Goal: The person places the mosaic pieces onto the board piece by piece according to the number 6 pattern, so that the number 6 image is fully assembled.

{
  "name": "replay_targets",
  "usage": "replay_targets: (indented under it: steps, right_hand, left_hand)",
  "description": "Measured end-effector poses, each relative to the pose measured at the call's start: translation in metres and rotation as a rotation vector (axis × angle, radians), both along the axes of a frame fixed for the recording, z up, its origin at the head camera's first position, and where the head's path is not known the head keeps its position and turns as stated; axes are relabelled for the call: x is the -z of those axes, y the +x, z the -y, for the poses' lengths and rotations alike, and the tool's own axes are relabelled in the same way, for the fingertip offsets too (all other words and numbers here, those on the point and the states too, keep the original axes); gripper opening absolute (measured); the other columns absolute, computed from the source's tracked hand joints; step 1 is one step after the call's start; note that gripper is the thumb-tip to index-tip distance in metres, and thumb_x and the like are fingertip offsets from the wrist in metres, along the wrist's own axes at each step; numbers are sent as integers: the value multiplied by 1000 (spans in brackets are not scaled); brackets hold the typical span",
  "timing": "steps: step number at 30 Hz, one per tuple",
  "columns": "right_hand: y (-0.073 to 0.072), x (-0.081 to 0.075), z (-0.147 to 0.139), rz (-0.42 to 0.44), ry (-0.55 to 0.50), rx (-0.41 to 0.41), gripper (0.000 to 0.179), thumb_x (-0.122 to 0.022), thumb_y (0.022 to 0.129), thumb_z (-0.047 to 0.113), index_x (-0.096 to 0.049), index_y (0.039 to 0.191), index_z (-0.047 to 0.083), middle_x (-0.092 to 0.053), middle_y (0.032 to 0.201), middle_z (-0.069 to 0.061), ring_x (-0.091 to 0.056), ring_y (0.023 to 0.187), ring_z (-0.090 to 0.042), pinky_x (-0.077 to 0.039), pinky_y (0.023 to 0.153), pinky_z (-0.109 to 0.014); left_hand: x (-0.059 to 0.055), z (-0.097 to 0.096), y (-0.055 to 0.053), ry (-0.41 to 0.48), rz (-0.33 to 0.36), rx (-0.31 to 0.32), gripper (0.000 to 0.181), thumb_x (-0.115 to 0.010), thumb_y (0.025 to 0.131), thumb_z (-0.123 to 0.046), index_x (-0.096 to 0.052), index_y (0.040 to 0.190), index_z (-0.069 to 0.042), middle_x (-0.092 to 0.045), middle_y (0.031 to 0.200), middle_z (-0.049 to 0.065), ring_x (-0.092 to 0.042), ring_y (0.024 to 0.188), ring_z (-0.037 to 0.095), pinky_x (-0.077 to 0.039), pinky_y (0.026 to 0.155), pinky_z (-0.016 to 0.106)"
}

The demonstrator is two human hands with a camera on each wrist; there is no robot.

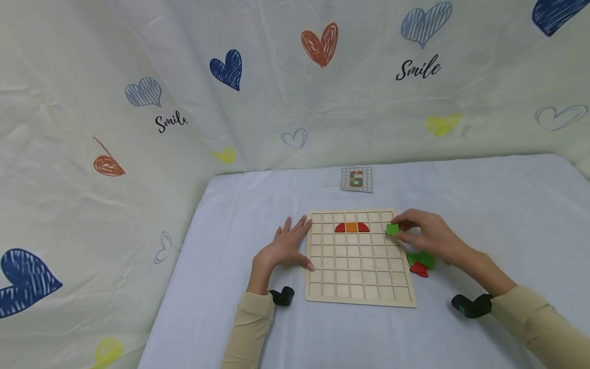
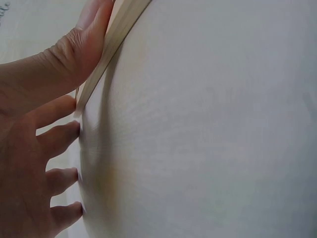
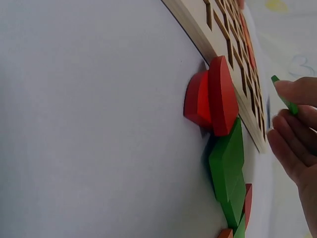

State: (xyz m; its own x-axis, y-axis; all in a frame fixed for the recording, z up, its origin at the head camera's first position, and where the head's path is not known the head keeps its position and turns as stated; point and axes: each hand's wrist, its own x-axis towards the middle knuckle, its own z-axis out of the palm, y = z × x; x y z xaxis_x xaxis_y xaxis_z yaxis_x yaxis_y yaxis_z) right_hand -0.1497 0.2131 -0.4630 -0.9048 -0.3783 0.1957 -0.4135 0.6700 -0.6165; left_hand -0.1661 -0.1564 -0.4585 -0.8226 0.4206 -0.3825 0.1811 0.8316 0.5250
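A wooden grid board [image 1: 341,264] lies on the white table, with a red quarter-round piece, an orange square [image 1: 352,227] and another red quarter-round piece side by side in its second row. My left hand [image 1: 286,246] has its fingers spread, and it touches the board's left edge with thumb and fingertips. Over the upper right of the grid, my right hand [image 1: 428,233] pinches a green square piece [image 1: 392,229] between thumb and fingers. Green pieces [image 3: 227,166] and red pieces [image 3: 223,96] lie in a loose pile beside the board's right edge, under the right hand.
Behind the board lies a small card [image 1: 357,179] printed with a grid and a coloured figure. A white cloth [image 1: 258,118] with hearts and lettering hangs behind the table. Each wrist wears a black camera; the right one [image 1: 472,306] sits above the table.
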Motion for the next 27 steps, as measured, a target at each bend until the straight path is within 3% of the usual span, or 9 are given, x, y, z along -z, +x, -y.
replay_targets:
  steps: [6, 17, 27]
  right_hand:
    - [-4, -1, 14, -63, 15, -54, 31, -87, 78, 4, -73, 106, 5, -71, 97, -1, -66, 87, -20, -61, 77, -35]
    - [-8, -2, 34, 23, 9, -93, 29, -85, 83, 7, -72, 109, 4, -71, 104, -5, -69, 96, -26, -61, 85, -46]
    - [-15, -1, 51, 42, 6, -148, 25, -82, 86, 8, -75, 109, 3, -71, 107, -6, -64, 93, -23, -57, 82, -41]
  left_hand:
    - [0, 0, 1, 5, 2, -3, 123, -95, 72, -35, -18, 167, -21, -5, 174, 0, 13, 160, 33, 3, 129, 56]
    - [0, -1, 0, 1, 1, -9, 122, -95, 71, -34, -20, 166, -20, -6, 174, 0, 12, 160, 34, 3, 129, 57]
    - [0, 0, 0, 5, -3, -7, 122, -95, 71, -34, -21, 166, -19, -7, 174, 1, 12, 160, 34, 2, 129, 57]
